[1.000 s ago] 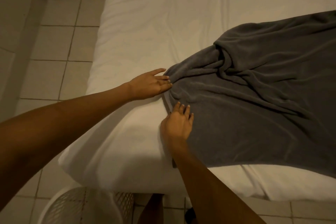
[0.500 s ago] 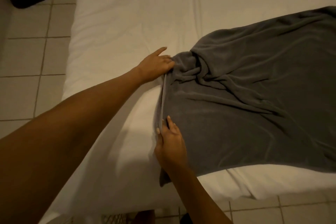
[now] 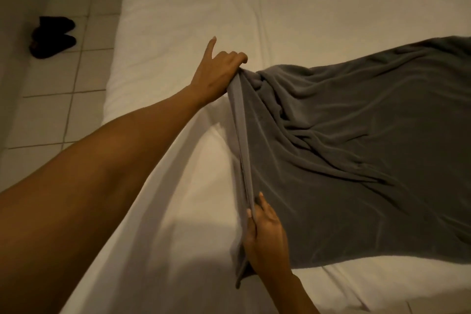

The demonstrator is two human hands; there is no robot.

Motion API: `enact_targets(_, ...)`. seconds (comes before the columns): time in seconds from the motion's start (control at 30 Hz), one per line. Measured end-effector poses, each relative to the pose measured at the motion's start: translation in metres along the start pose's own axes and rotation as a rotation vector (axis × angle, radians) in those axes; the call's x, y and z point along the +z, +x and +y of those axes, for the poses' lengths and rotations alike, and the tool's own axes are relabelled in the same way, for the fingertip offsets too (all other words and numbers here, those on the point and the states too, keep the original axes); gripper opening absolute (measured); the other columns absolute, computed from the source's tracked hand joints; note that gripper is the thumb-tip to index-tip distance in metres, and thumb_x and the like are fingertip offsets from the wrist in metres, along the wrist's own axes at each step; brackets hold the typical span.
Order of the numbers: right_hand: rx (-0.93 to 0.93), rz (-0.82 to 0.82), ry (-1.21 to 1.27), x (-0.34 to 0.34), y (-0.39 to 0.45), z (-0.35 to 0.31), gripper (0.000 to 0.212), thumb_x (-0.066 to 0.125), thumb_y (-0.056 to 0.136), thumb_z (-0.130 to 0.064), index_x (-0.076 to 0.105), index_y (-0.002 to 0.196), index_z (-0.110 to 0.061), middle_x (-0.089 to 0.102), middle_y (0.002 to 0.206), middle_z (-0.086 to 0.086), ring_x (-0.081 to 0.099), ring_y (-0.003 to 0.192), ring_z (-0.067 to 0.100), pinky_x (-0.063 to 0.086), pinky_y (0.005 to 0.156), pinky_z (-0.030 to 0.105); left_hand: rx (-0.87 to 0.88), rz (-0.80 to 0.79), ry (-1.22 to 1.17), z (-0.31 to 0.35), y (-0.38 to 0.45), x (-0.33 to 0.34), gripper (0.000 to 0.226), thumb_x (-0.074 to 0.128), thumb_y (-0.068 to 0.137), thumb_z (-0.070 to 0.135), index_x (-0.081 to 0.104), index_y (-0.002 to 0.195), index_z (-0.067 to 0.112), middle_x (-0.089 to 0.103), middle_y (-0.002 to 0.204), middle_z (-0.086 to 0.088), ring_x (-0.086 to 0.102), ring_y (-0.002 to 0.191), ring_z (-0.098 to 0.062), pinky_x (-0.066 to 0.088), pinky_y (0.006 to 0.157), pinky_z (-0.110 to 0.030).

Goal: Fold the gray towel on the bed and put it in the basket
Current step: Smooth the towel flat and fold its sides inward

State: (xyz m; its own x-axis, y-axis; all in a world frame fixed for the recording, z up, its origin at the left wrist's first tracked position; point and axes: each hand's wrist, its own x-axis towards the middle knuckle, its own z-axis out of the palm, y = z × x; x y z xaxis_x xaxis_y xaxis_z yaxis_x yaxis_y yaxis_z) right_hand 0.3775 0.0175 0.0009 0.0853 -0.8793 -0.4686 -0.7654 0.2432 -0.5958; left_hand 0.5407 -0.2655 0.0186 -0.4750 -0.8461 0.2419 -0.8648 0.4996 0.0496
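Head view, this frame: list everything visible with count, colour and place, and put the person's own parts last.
towel: one, gray, spread and wrinkled across the right half of the bed, its left edge lifted.
bed: one, white sheet, fills the middle and right of the view.
floor: pale tiles, along the left side.
shoes: one pair, black, on the floor at upper left.
basket: none in view.
left hand: one, gripping the far end of the towel's left edge, index finger pointing up.
right hand: one, pinching the near end of the same edge.
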Motion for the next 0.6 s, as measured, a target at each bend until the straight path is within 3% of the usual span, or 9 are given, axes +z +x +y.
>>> enact_targets(0.17, -0.01, 0.123, -0.031, -0.01, 0.008, 0.0, 0.047, 0.035, 0.092, -0.024, 0.048, 0.134, -0.008, 0.034, 0.149, 0.009, 0.035, 0.136, 0.025, 0.013, 0.106, 0.021, 0.07, -0.196, 0.451, -0.052, 0.002, -0.028, 0.019, 0.054, 0.091, 0.015, 0.061, 0.105, 0.005, 0.064, 0.101, -0.021, 0.059, 0.097, -0.039, 0.01, 0.111, -0.063)
enact_targets(0.3, -0.055, 0.096, -0.076, -0.008, 0.019, -0.01, 0.043, 0.036, 0.097, -0.024, 0.042, 0.138, -0.015, 0.024, 0.154, 0.003, 0.027, 0.139, 0.022, 0.017, 0.111, 0.025, -0.159, -0.364, 0.651, -0.077, -0.008, -0.046, 0.019, 0.048, 0.094, 0.024, 0.053, 0.098, 0.006, 0.062, 0.07, -0.01, 0.064, 0.082, -0.034, 0.016, 0.113, -0.054)
enact_targets(0.4, -0.04, 0.06, -0.068, 0.001, 0.022, -0.018, 0.04, 0.038, 0.098, -0.021, 0.042, 0.138, -0.016, 0.021, 0.156, 0.002, 0.025, 0.14, 0.022, 0.023, 0.112, 0.03, -0.227, -0.423, 0.689, -0.087, -0.018, -0.046, 0.019, 0.048, 0.095, 0.026, 0.052, 0.087, 0.01, 0.061, 0.065, -0.005, 0.063, 0.071, -0.029, 0.023, 0.113, -0.05)
enact_targets(0.47, -0.016, 0.049, -0.078, 0.006, 0.023, -0.02, 0.037, 0.041, 0.098, -0.02, 0.046, 0.134, -0.015, 0.022, 0.155, 0.002, 0.027, 0.139, 0.022, 0.026, 0.111, 0.031, -0.299, -0.399, 0.559, -0.091, -0.035, -0.035, 0.016, 0.045, 0.094, 0.01, 0.056, 0.085, 0.003, 0.064, 0.073, -0.017, 0.064, 0.077, -0.036, 0.023, 0.109, -0.053)
enact_targets(0.53, -0.007, 0.013, -0.114, 0.013, 0.022, -0.015, 0.036, 0.044, 0.097, -0.021, 0.048, 0.132, -0.014, 0.025, 0.154, 0.002, 0.03, 0.137, 0.022, 0.028, 0.11, 0.031, -0.341, -0.354, 0.372, -0.097, -0.062, -0.011, 0.02, 0.043, 0.09, 0.002, 0.06, 0.089, -0.007, 0.064, 0.085, -0.031, 0.063, 0.082, -0.046, 0.037, 0.096, -0.057)
enact_targets(0.6, 0.007, -0.059, -0.16, 0.023, 0.018, -0.006, 0.04, 0.046, 0.096, -0.025, 0.045, 0.134, -0.014, 0.024, 0.154, 0.003, 0.03, 0.137, 0.022, 0.028, 0.11, 0.032, -0.292, -0.372, 0.276, -0.095, -0.091, 0.01, 0.023, 0.045, 0.087, 0.007, 0.063, 0.097, -0.003, 0.061, 0.098, -0.033, 0.061, 0.085, -0.047, 0.046, 0.082, -0.054)
